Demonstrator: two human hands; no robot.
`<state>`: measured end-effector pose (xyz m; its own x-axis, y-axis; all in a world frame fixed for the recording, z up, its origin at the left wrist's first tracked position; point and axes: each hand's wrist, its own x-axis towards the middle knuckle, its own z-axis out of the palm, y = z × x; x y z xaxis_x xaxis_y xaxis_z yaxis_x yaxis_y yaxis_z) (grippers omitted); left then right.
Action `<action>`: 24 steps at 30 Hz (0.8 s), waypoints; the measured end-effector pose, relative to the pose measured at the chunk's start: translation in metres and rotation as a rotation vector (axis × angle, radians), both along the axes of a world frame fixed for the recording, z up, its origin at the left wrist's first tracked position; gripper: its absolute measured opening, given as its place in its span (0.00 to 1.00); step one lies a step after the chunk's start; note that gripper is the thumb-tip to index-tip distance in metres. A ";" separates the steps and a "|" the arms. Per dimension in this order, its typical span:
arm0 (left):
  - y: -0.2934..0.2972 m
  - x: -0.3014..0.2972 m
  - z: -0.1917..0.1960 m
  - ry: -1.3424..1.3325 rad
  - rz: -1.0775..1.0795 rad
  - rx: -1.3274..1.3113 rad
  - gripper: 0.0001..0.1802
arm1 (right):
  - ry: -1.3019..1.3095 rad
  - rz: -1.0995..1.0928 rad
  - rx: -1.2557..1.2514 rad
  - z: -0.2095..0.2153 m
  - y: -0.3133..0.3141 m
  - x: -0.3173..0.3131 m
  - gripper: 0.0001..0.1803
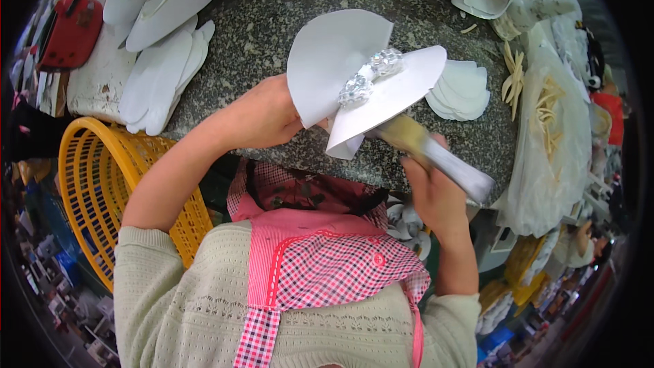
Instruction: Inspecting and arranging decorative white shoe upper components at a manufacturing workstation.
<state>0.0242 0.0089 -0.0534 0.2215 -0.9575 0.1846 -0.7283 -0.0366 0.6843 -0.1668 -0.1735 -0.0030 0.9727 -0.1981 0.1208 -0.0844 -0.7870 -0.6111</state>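
My left hand (266,114) is closed on the edge of a white shoe upper (337,48), its fingertips partly hidden behind it. Two wide, flared white flaps meet there at a glittering silver knot. In my right hand (434,194) is a flat brush (462,172), blurred by motion, with a pale handle and a yellowish head. The brush head reaches the underside of the upper's nearer flap; whether it touches is hard to tell. Just right of the upper, a small stack of thin white rounded pieces (463,92) lies on the speckled stone tabletop (252,34).
White sole-shaped pieces (160,75) lie at the left, with larger white uppers (170,10) beyond. A yellow plastic basket (92,197) stands by my left arm. At the right are a clear plastic bag (555,170) and beige strips (512,78). A red box (71,31) is far left.
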 end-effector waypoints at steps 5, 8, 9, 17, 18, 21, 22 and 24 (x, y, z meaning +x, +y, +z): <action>-0.004 -0.004 0.001 0.019 -0.007 -0.024 0.15 | -0.171 -0.064 0.093 -0.008 0.009 0.016 0.04; -0.009 -0.003 0.000 0.011 -0.006 0.021 0.13 | 0.187 0.124 -0.354 -0.003 -0.011 0.015 0.06; -0.010 -0.003 0.001 0.013 -0.015 0.027 0.13 | 0.191 0.116 -0.347 0.005 -0.008 0.016 0.06; -0.014 0.004 0.004 0.103 0.002 0.102 0.15 | 0.265 -0.045 -0.200 -0.002 -0.025 0.000 0.08; -0.014 0.004 0.009 0.163 -0.020 0.059 0.17 | 0.137 -0.181 -0.176 -0.002 -0.038 -0.014 0.07; -0.013 0.003 0.010 0.443 -0.057 0.044 0.27 | 0.045 -0.605 -0.250 -0.005 -0.074 -0.061 0.09; -0.021 0.002 0.016 0.386 -0.034 0.038 0.25 | 0.105 -0.680 -0.474 -0.018 -0.091 -0.081 0.12; -0.031 0.003 0.019 0.397 0.010 0.013 0.20 | 0.141 -0.708 -0.551 -0.032 -0.113 -0.102 0.14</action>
